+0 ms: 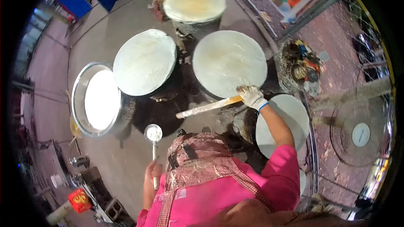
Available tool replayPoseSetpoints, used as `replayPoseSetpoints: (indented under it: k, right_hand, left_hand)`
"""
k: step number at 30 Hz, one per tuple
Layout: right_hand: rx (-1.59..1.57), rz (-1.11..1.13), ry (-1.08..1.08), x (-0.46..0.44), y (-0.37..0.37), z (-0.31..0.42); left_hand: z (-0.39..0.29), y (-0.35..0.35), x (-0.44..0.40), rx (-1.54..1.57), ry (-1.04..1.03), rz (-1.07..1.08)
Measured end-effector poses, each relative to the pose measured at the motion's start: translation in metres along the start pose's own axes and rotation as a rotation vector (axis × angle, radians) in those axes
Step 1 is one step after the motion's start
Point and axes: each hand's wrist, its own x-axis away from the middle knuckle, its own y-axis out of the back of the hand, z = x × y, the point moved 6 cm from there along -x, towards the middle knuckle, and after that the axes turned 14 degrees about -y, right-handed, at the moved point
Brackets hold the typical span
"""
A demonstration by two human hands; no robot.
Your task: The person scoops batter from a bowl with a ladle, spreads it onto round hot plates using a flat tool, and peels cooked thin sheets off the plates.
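My left hand [154, 171], bare, is closed round the handle of a ladle [153, 133] whose bowl holds white batter, low at my left side. A white work glove with a blue cuff covers my right hand [251, 96], which grips a long flat wooden scraper [206, 108] coated white along most of its length. The scraper points left, beside the front edge of a round griddle [229, 63] covered by a thin pale sheet of batter. Left of it stands another coated griddle [145, 62]. A large metal basin [76, 96] of white batter is at the left.
A third coated griddle [194, 3] stands at the back. A large pale round sheet [283, 120] lies under my right forearm. Right of the griddles is a bin of mixed scraps [299, 69], with a standing fan [360, 134] beyond. A red packet [79, 200] is at lower left.
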Motion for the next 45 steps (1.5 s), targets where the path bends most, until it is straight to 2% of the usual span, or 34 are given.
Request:
replayPoseSetpoints:
  k: [3, 6, 11, 14, 16, 17, 18, 19, 20, 22, 23, 25, 26, 27, 29, 32, 33, 34, 35, 36, 37, 38, 39, 41, 42, 43, 44, 45]
  right_hand:
    - [0.053, 0.182, 0.086, -0.020, 0.001, 0.003]
    - [0.054, 0.327, 0.039, -0.039, 0.021, 0.002]
    - [0.063, 0.211, -0.161, -0.070, 0.052, -0.022]
    - [-0.004, 0.139, -0.325, -0.095, 0.103, -0.049]
    - [-0.054, 0.121, -0.471, -0.113, 0.137, -0.074]
    - [-0.089, -0.004, -0.417, -0.127, 0.144, -0.093]
    - [-0.059, -0.004, -0.437, -0.143, 0.156, -0.111]
    - [-0.093, -0.049, -0.392, -0.158, 0.181, -0.115]
    - [-0.078, 0.001, -0.448, -0.181, 0.197, -0.126]
    - [-0.028, -0.081, -0.309, -0.233, 0.232, -0.141]
    - [-0.046, -0.096, -0.296, -0.251, 0.275, -0.117]
    - [-0.098, -0.057, -0.152, -0.308, 0.311, -0.111]
    - [-0.163, -0.043, -0.136, -0.335, 0.328, -0.110]
    - [-0.214, 0.060, -0.214, -0.352, 0.350, -0.103]
    - [-0.500, 0.112, -0.280, -0.397, 0.366, -0.125]
    - [-0.840, 0.065, -0.460, -0.452, 0.344, -0.199]
    - [-0.926, -0.011, -0.550, -0.456, 0.328, -0.222]
    - [-1.013, -0.069, -0.490, -0.477, 0.292, -0.257]
    - [-1.427, -0.167, -0.479, -0.487, 0.247, -0.269]
    - [-1.579, -0.149, -0.513, -0.473, 0.228, -0.254]
    - [-1.589, -0.110, -0.742, -0.480, 0.188, -0.260]
    - [-1.697, -0.235, -0.668, -0.487, 0.149, -0.271]
    - [-1.844, -0.207, -0.813, -0.500, 0.093, -0.280]
    - [-1.880, -0.171, -1.010, -0.492, 0.043, -0.252]
    - [-1.912, -0.267, -1.049, -0.489, 0.028, -0.234]
    - [-1.851, -0.169, -1.234, -0.495, -0.019, -0.238]
    - [-1.951, -0.332, -1.198, -0.504, -0.071, -0.241]
    - [-1.880, -0.371, -1.270, -0.499, -0.081, -0.241]
  left_hand:
    - [0.000, 0.012, 0.014, 0.135, -0.072, -0.005]
    - [0.005, 0.005, 0.031, 0.272, -0.105, -0.047]
    - [-0.024, 0.023, 0.018, 0.263, -0.034, -0.052]
    - [-0.047, 0.029, 0.002, 0.269, 0.050, 0.029]
    - [-0.057, 0.021, -0.002, 0.224, 0.000, -0.011]
    - [-0.057, 0.015, 0.001, 0.211, -0.031, -0.039]
    - [-0.052, 0.002, 0.008, 0.311, 0.012, -0.050]
    - [-0.054, 0.004, 0.005, 0.273, -0.006, -0.031]
    - [-0.055, 0.008, -0.003, 0.234, -0.029, -0.009]
    - [-0.055, -0.005, -0.007, 0.085, -0.153, -0.029]
    - [-0.042, -0.006, -0.008, 0.192, -0.109, -0.034]
    - [-0.032, -0.017, -0.016, 0.367, -0.022, -0.031]
    - [-0.027, -0.018, -0.024, 0.392, -0.010, 0.048]
    - [-0.021, -0.027, -0.025, 0.409, -0.046, 0.059]
    - [-0.009, -0.047, -0.023, 0.467, -0.122, 0.092]
    - [0.004, -0.052, -0.026, 0.636, -0.217, 0.058]
    - [0.010, -0.055, -0.028, 0.714, -0.117, 0.161]
    - [0.013, -0.068, -0.022, 0.716, 0.007, 0.215]
    - [0.015, -0.062, -0.026, 0.712, -0.023, 0.203]
    - [0.015, -0.063, -0.028, 0.720, -0.007, 0.226]
    - [0.015, -0.056, -0.031, 0.699, 0.007, 0.248]
    - [0.022, -0.059, -0.027, 0.686, -0.008, 0.201]
    - [0.024, -0.061, -0.025, 0.679, -0.027, 0.144]
    - [0.024, -0.031, -0.032, 0.573, -0.047, 0.142]
    - [0.018, -0.014, -0.036, 0.520, -0.057, 0.137]
    - [0.010, 0.003, -0.041, 0.473, -0.067, 0.087]
    - [0.002, 0.022, -0.045, 0.431, -0.078, 0.035]
    - [0.002, 0.032, -0.043, 0.394, -0.091, -0.023]
